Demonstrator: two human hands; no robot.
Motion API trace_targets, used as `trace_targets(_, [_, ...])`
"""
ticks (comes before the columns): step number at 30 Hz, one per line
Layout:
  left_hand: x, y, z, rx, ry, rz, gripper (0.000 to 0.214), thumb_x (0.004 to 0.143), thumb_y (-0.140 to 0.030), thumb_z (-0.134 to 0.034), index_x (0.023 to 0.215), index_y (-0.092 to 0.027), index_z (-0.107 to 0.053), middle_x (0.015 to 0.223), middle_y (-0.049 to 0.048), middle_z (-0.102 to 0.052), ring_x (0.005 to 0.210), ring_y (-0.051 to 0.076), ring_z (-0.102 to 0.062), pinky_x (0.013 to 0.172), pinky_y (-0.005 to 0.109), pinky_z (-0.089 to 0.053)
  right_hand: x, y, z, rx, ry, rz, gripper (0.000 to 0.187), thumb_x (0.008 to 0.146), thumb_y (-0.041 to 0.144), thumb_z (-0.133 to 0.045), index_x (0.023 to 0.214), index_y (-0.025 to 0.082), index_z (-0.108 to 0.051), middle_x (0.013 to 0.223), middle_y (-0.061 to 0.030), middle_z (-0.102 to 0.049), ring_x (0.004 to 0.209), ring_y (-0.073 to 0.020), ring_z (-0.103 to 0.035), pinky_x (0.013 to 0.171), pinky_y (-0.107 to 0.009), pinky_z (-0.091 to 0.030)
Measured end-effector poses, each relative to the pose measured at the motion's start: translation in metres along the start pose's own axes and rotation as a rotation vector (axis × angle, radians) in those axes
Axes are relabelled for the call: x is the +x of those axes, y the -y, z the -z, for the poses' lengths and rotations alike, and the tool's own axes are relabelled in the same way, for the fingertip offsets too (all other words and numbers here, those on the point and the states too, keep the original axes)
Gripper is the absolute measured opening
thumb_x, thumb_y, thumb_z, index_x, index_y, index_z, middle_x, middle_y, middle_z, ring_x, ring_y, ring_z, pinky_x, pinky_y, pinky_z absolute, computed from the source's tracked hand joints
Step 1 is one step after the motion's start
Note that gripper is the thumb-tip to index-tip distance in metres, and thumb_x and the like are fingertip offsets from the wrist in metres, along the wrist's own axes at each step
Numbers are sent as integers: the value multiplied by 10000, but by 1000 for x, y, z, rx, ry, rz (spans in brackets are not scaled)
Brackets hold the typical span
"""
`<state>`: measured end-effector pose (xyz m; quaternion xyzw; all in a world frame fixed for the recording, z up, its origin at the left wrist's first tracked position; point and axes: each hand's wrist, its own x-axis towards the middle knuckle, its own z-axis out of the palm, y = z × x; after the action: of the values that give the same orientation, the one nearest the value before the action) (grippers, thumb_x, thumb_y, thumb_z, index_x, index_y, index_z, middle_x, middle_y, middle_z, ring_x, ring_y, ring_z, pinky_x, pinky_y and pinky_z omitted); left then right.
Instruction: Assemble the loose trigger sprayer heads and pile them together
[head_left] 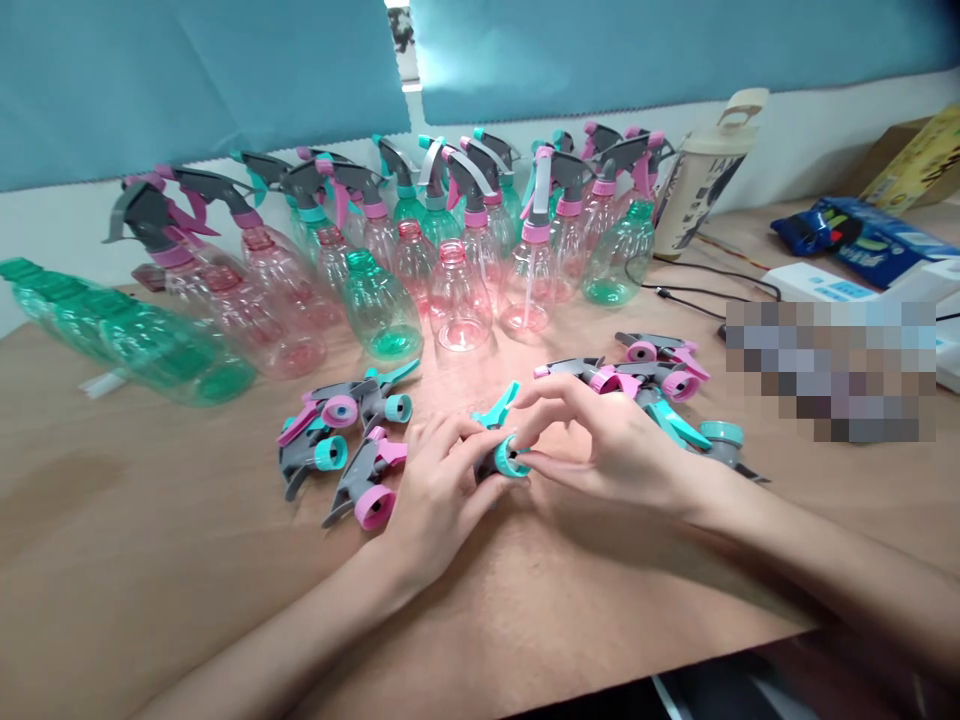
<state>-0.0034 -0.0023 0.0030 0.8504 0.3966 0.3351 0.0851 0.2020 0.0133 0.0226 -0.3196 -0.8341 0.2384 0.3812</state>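
A brown table (150,560) carries spray heads (349,488), bottles (381,312), a tumbler (691,200) and cables (663,293).

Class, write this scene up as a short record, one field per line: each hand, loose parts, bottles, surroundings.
Left hand: holds a sprayer
Right hand: fingers at its teal collar
Loose sprayers: grouped on the table near both hands
Bottles: green and pink; some fitted with sprayers, some open-necked
Right side: tumbler, blue packet
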Motion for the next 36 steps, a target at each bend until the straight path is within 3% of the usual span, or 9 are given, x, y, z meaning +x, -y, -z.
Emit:
trace_targets(7, [1,-1,1,9,8,29,214,875,-229,-645,1088,-219,-621,936,36,-612,891,214,-547,785,375,-382,0,-1,7,-132,5,14,186,835,202,-667,910,210,-497,816,24,-651,707,-97,-634,613,-187,-491])
trace_targets(12, [-1,-1,0,3,14,40,235,858,-197,-661,1088,-225,-624,957,35,-619,908,216,-551,801,378,-391,0,-3,6,-119,20,32,185,837,205,-663,931,208,-503,829,13,-665,727,-112,-645,619,-201,-501])
trace_targets(21, [0,-1,0,1,2,13,222,886,-203,-614,1107,-218,-617,932,39,-613,878,211,-545,785,373,-417,0,4,-6,-104,-107,113,181,832,138,-639,968,197,-537,814,-7,-708,780,-154,-670,710,-268,-516])
trace_targets(26, [0,-1,1,-7,28,52,263,892,-231,-615,1154,-245,-607,961,44,-612,903,219,-551,804,386,-426,5,3,6,-194,-21,124,111,853,160,-623,937,199,-562,810,-9,-711,749,-160,-669,732,-301,-515])
trace_targets(30, [-1,0,0,2,31,35,305,887,-198,-616,1190,-235,-602,985,51,-609,929,229,-549,815,390,-423,5,1,9,-172,52,132,64,867,136,-591,879,196,-575,824,-18,-680,769,-153,-651,670,-263,-513])
trace_targets(36, [1,0,0,0,44,45,282,922,-212,-562,1202,-238,-594,1027,57,-603,948,226,-545,821,375,-425,1,1,-5,-188,1,219,110,873,74,-541,865,170,-593,827,-46,-659,759,-159,-607,672,-273,-488])
